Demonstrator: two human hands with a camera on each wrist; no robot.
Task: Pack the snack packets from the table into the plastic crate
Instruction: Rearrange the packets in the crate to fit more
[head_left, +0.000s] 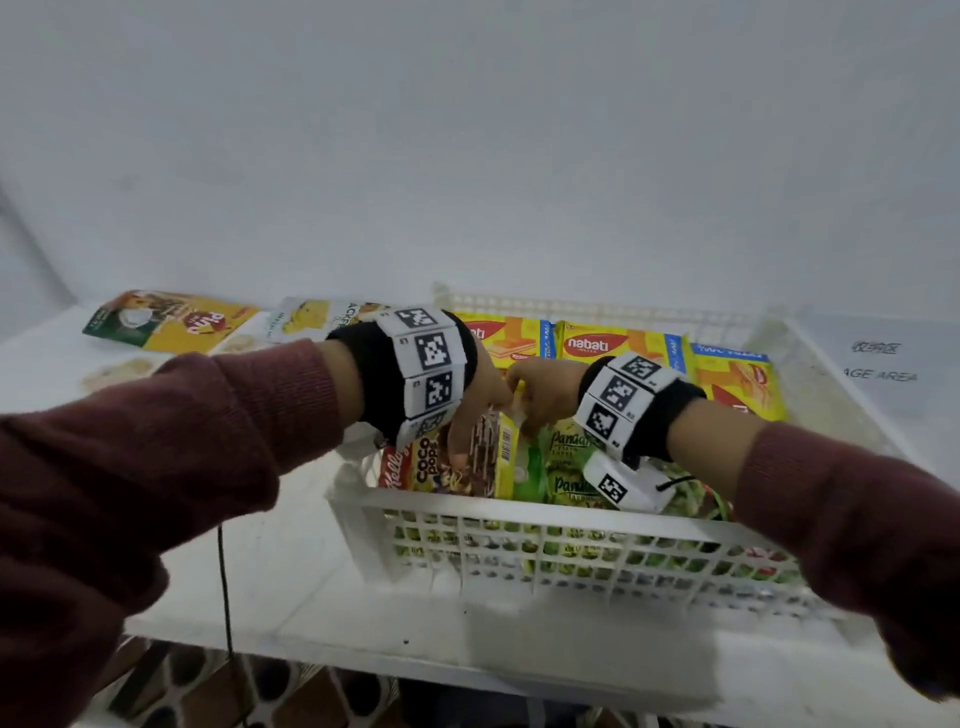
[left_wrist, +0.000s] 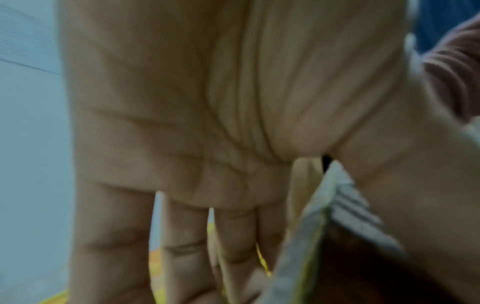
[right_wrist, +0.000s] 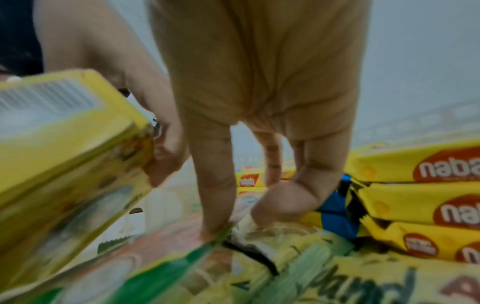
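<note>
The left hand (head_left: 475, 410) pinches a yellow box (head_left: 493, 452) by its top edge, inside the crate (head_left: 519, 519). The right hand (head_left: 540, 400) presses loosely curled fingers onto green packets (head_left: 566, 467) beside it, gripping nothing. Sliding the box down upright against its neighbours would seat it well. Wristbands hide most fingertips; two packets (head_left: 171, 322) lie on the surface beyond the left hand.

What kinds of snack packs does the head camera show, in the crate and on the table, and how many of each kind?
Counting only what shows from above:
nabati wafer packets: 3
green Pandan packets: 2
Kellogg's Coco Pops box: 1
jackfruit packet, on the table: 1
green and yellow packet, on the table: 1
Total: 8
</note>
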